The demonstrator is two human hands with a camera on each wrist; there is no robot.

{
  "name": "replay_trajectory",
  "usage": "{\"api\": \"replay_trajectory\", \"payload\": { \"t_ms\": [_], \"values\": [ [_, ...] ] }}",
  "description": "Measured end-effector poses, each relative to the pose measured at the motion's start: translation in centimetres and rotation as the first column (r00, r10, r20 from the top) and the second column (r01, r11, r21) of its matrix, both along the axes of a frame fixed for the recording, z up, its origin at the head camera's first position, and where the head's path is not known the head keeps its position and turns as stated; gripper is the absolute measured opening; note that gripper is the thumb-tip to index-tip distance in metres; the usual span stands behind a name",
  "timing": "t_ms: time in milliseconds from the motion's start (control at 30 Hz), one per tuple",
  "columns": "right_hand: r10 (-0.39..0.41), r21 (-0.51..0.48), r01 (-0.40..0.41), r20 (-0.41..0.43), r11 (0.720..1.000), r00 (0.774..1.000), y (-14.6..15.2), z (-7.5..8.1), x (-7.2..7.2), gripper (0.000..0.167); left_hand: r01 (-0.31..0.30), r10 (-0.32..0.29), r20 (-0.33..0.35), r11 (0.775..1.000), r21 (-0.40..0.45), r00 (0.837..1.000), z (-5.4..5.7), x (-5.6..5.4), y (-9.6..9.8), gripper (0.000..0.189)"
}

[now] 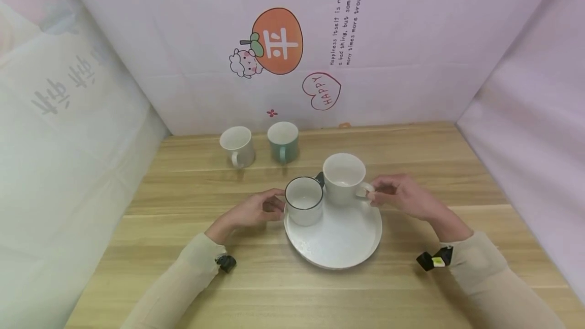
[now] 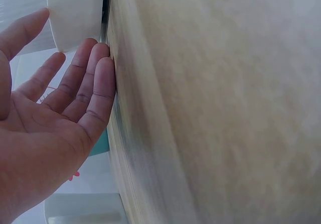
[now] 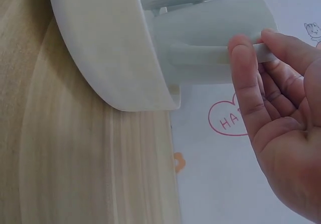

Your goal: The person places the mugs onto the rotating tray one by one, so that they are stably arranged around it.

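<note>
On the wooden table a round white tray [image 1: 345, 237] carries two mugs. The white mug with a black rim [image 1: 305, 212] sits at its left side, its dark handle pointing back right. Behind and to the right is a larger plain white mug [image 1: 342, 179] at the tray's far edge. My right hand [image 1: 404, 196] pinches this mug's handle [image 3: 200, 54] between thumb and finger, as the right wrist view shows. At the tray's left edge, my left hand [image 1: 256, 210] has its fingers loosely extended, with fingertips [image 2: 104, 71] right at the tray's side.
Two more mugs stand near the back of the table: a whitish one [image 1: 242, 154] and a teal one [image 1: 284, 149], both with handles toward me. A white printed cloth [image 1: 388, 85] hangs behind the table, and pale cloths flank both sides.
</note>
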State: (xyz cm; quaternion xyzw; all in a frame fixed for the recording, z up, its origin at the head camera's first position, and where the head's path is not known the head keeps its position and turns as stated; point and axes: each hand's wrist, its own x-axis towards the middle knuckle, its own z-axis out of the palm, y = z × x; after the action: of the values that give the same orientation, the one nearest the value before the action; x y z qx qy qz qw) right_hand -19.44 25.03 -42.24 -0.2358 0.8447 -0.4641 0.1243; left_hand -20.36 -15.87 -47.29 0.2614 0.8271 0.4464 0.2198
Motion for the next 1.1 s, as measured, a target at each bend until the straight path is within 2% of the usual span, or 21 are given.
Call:
{"api": "replay_trajectory", "payload": {
  "t_ms": [100, 633, 867, 1000, 1100],
  "values": [
    [0.020, -0.025, -0.020, 0.008, 0.999, 1.000, -0.1, -0.4, -0.1, 0.015, -0.006, 0.006, 0.007, 1.000, -0.004, 1.000, -0.1, 0.0, 0.0, 0.058],
    [0.022, 0.022, -0.022, 0.035, 1.000, 0.999, -0.4, -1.9, -0.7, 0.015, -0.014, 0.014, 0.010, 1.000, -0.007, 1.000, -0.1, 0.1, 0.1, 0.058],
    [0.033, 0.007, -0.033, 0.039, 0.999, 0.999, -0.5, -2.3, -0.8, 0.017, -0.010, 0.010, 0.011, 1.000, -0.007, 1.000, -0.2, 0.1, 0.0, 0.058],
    [0.013, 0.016, -0.014, 0.055, 1.000, 0.998, -0.6, -2.4, -0.9, 0.017, -0.004, 0.004, 0.008, 1.000, -0.009, 1.000, -0.1, 0.1, 0.0, 0.058],
    [-0.005, 0.009, 0.004, 0.092, 1.000, 0.996, -0.5, -2.4, -1.1, 0.023, 0.000, 0.000, 0.007, 1.000, -0.003, 1.000, -0.1, 0.1, 0.0, 0.058]
  ]
}}
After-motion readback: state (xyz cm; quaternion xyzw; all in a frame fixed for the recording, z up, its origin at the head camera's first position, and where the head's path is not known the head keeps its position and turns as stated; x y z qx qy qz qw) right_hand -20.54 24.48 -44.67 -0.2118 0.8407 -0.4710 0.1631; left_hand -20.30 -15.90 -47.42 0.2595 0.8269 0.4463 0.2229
